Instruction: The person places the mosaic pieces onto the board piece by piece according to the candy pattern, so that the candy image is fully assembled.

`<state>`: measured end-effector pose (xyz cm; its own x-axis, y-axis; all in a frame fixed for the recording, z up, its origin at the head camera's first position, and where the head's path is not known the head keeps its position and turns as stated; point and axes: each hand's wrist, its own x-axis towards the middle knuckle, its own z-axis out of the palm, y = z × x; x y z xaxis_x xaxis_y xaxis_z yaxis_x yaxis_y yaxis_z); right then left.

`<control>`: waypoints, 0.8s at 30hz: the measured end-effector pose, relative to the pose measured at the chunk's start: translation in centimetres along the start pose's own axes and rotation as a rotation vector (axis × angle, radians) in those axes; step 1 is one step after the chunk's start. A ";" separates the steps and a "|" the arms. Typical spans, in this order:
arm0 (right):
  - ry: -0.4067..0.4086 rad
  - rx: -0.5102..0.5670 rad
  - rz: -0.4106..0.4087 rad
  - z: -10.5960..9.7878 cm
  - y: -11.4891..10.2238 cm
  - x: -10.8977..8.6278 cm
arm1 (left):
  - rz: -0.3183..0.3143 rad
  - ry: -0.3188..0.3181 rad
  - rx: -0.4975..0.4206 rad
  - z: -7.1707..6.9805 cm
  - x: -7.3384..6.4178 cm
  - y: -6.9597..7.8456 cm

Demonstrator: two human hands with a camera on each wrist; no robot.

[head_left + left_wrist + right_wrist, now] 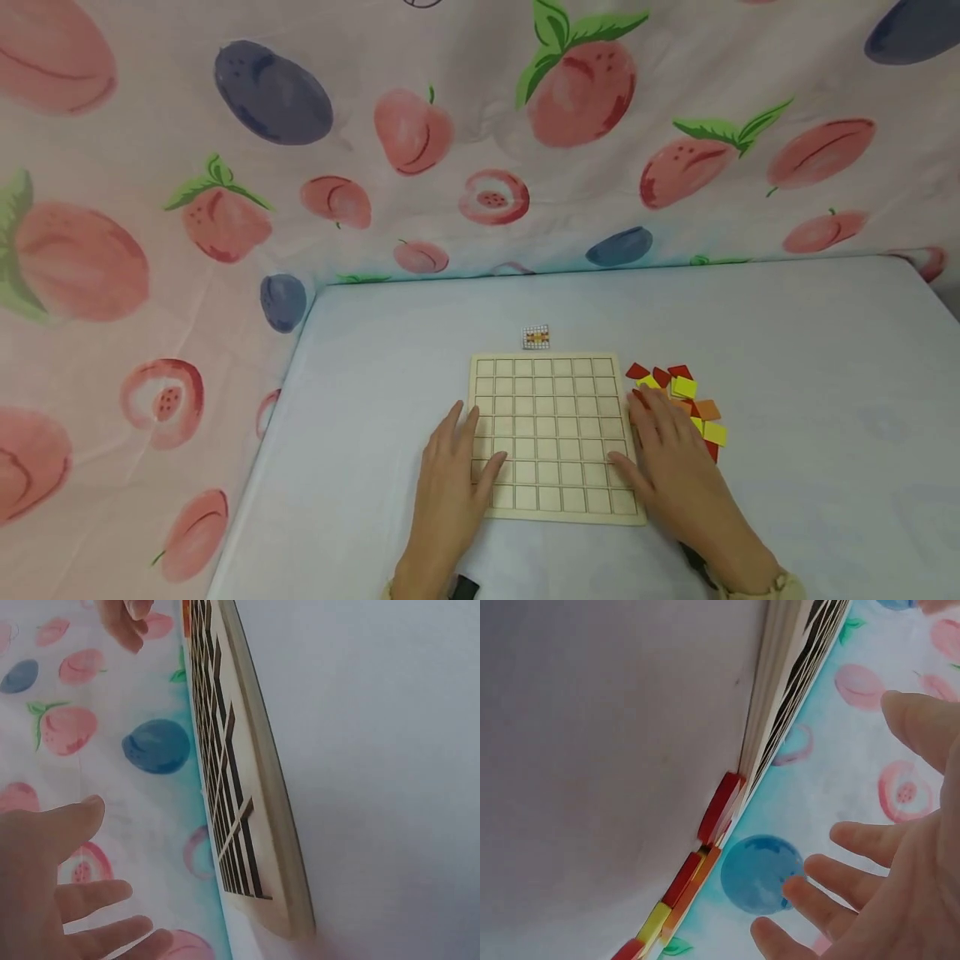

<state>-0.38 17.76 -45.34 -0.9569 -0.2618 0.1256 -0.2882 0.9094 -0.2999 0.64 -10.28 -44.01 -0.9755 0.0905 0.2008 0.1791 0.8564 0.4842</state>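
Observation:
A square wooden board (557, 429) with a carved grid lies flat on the table between the two hands. My left hand (450, 475) is at its left edge, fingers extended, holding nothing. On the other side, my right hand (678, 467) stretches over the right edge and partly hides a pile of red, orange and yellow tiles (684, 387). In the right wrist view, the right hand (885, 885) has spread fingers and grips no tile. The left wrist view shows the left hand (67, 892) with its fingers apart beside the board (262, 825).
A small card (536, 337) printed with a coloured grid pattern lies just beyond the board's far edge. The white table (375, 350) meets a fruit-printed cloth (450, 67) at the back and left. A dark wrist strap (465, 587) shows at the left wrist.

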 end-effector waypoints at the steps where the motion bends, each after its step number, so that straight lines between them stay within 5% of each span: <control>1: 0.001 0.010 0.007 -0.1 0.1 0.0 | -0.005 0.008 -0.007 0.0 0.0 -0.1; 24: 0.052 0.073 -0.021 -1.0 2.8 2.5 | -0.214 0.034 -0.220 0.4 0.9 -1.8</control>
<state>-3.56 19.97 -44.91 -0.9481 -0.2613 0.1811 -0.3116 0.8774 -0.3648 -0.56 -11.51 -45.01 -0.9899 -0.1001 0.1008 -0.0028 0.7231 0.6908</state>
